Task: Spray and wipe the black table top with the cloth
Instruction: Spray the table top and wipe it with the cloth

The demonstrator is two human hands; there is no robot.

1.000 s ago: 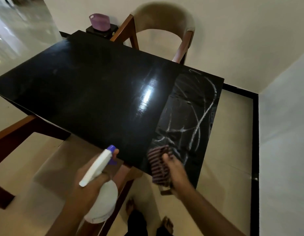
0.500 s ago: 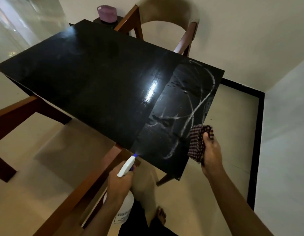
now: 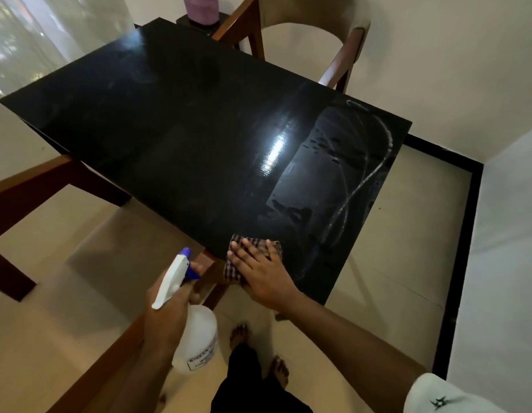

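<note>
**Checked cloth flat on the glossy black top, bottle off the edge**

At the near edge of the black table top (image 3: 184, 138), the right hand (image 3: 263, 274) lies palm-down with fingers spread flat, pressing the cloth (image 3: 233, 271) against the surface. It's a soft checked fabric, dark red and pale squares, bunched a bit, and one part of it droops over the table's rim. That top is a big glossy rectangle, shiny enough to throw back a bright white glare patch, and its right end carries pale curved smear streaks (image 3: 366, 180).

Left hand (image 3: 166, 314) is curled tight round the neck of the spray bottle (image 3: 196, 338), held off the table just beside the near edge. Bottle body is rounded translucent white plastic, white trigger head, blue nozzle tip. It has a small label with dark print, too blurry to read.

Wooden chair (image 3: 342, 59) with a curved padded back sits at the far side, and a lilac tub (image 3: 200, 8) past the far corner. Floor is pale smooth tile.
</note>
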